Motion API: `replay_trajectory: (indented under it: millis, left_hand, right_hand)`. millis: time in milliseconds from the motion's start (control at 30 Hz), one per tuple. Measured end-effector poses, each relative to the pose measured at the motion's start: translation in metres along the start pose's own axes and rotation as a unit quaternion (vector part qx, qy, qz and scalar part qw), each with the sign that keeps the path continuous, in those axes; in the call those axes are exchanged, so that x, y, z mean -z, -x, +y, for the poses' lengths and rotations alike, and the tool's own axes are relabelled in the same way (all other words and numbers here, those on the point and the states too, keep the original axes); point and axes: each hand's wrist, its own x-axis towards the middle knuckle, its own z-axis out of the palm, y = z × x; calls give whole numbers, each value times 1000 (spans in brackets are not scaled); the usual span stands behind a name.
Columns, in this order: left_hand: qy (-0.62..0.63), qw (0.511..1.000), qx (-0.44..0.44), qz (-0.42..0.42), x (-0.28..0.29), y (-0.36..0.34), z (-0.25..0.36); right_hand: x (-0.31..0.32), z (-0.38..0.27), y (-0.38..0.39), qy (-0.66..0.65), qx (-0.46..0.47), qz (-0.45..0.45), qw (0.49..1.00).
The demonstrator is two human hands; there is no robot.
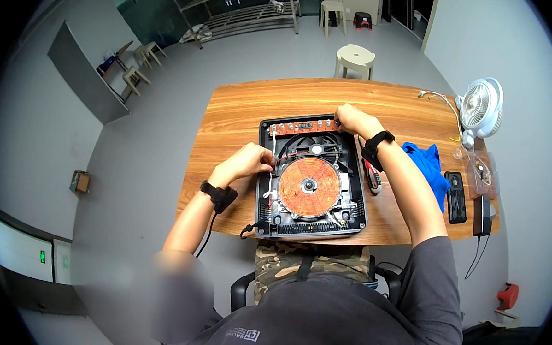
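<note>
An opened induction cooker base (361, 219) lies on the table before me. Its round copper coil (310, 186) faces up, with a black cooling fan (296, 145) behind it. Along the far edge runs an orange control board (286, 129) with a small display. At the left inner side, my left hand (249, 161) pinches a thin white cable (274, 142), which runs up to the board's left end. My right hand (354, 120) is closed at the board's far right corner, its fingertips touching there. Whatever those fingers hold is hidden.
A red-and-grey handled tool (373, 180) lies right of the cooker, under my right forearm. Farther right are a blue cloth (427, 166), a black case (456, 197), a black box-shaped device (482, 215) and a white fan (480, 106). A stool (356, 57) stands beyond the wooden table (242, 101).
</note>
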Motion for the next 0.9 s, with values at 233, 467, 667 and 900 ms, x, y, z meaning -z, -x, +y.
replay_trajectory:
  millis: [233,467,667,900]
  left_hand:
    - [-58,998,24,9,-8,0,0]
    - [0,1000,11,19,-5,6,7]
    - [34,998,-51,-29,5,27,31]
    - [35,997,-62,-34,-17,44,29]
  right_hand:
    - [5,-7,6,-23,-4,4,1000]
    - [3,-5,3,1,12,5,1000]
    - [4,-2,0,-7,-17,-24,1000]
    - [4,0,3,8,43,-3,999]
